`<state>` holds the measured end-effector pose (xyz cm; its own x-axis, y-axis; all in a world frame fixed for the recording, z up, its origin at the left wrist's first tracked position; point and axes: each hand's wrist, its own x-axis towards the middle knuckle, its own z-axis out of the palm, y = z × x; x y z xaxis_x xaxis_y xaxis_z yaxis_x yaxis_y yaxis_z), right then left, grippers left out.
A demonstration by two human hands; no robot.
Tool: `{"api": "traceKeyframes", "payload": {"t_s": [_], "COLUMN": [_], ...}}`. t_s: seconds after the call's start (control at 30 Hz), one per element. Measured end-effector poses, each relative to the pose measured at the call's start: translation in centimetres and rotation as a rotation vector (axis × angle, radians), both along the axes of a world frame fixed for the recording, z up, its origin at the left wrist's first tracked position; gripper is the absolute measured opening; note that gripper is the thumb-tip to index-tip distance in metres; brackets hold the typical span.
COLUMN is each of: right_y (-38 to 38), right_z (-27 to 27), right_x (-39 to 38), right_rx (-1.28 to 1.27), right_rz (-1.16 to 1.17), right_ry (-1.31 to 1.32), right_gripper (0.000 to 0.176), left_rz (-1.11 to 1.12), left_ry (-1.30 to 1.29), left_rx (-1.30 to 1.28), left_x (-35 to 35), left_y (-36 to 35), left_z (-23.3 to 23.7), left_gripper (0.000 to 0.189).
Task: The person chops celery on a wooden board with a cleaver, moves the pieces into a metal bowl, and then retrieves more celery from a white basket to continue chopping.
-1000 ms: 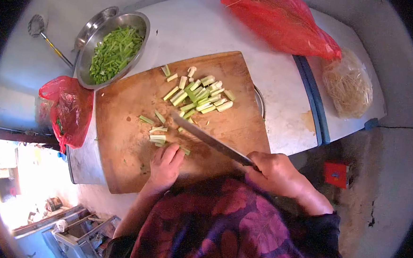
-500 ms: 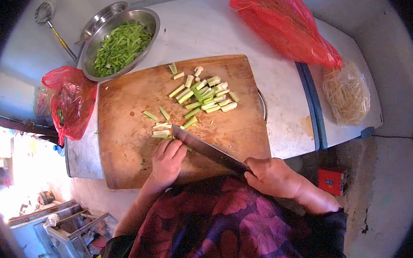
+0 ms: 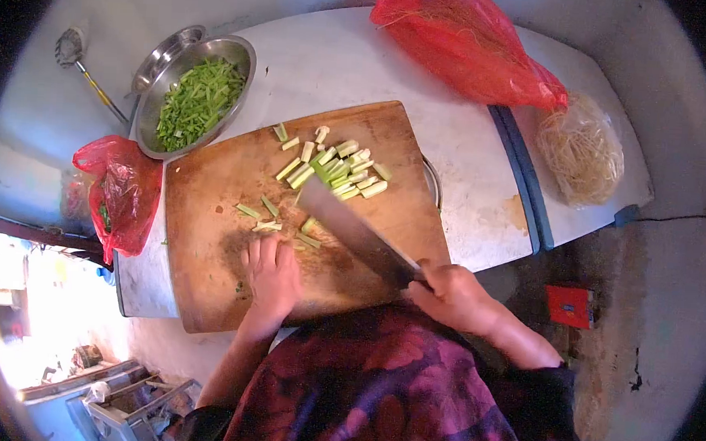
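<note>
My right hand (image 3: 451,298) is closed round the handle of a cleaver (image 3: 356,230), its broad blade tilted over the middle of the wooden cutting board (image 3: 197,259). Near the board's front left, my left hand (image 3: 273,276) rests with its fingertips by a few small cut stalk pieces (image 3: 267,226); whether it pinches anything under the fingers cannot be seen. Several pale green stalk pieces (image 3: 340,171) lie heaped at the back of the board. A few thin slivers (image 3: 248,211) are scattered left of the blade.
A metal bowl (image 3: 248,52) of chopped greens stands at the back left, beside a red plastic bag (image 3: 131,207). Another red bag (image 3: 476,50) and a clear bag of noodle-like strands (image 3: 581,154) lie at the back right. A red box (image 3: 570,306) is below the table.
The cleaver blade has lifted away from my left fingers and shows more of its flat side. My left hand has shifted slightly left and down, and cut pieces now show beside it.
</note>
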<state>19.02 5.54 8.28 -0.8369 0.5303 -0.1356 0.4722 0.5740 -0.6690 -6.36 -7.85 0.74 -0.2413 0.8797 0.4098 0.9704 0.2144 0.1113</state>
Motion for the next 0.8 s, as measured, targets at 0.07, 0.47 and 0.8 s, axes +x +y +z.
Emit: {"api": "traceKeyframes", "payload": {"t_s": [0.07,0.47,0.8], "right_y": [0.6,3.3,4.1], "right_z": [0.5,0.8,0.8], "right_x": [1.1,4.4,3.4], "right_rx": [-0.025,-0.015,-0.061], "right_rz": [-0.12,-0.157,-0.068], "right_ry": [0.025,0.046,0.067], "right_gripper": [0.019,0.016,0.024], "left_rz": [0.019,0.035,0.163], "left_ry": [-0.004,0.012,-0.202], "left_rx": [0.054,-0.118,-0.167], "left_x": [0.4,-2.1,-4.3], "left_y": [1.2,3.7,11.4], "left_z": [0.4,0.4,0.5], "left_gripper": [0.021,0.018,0.019]}}
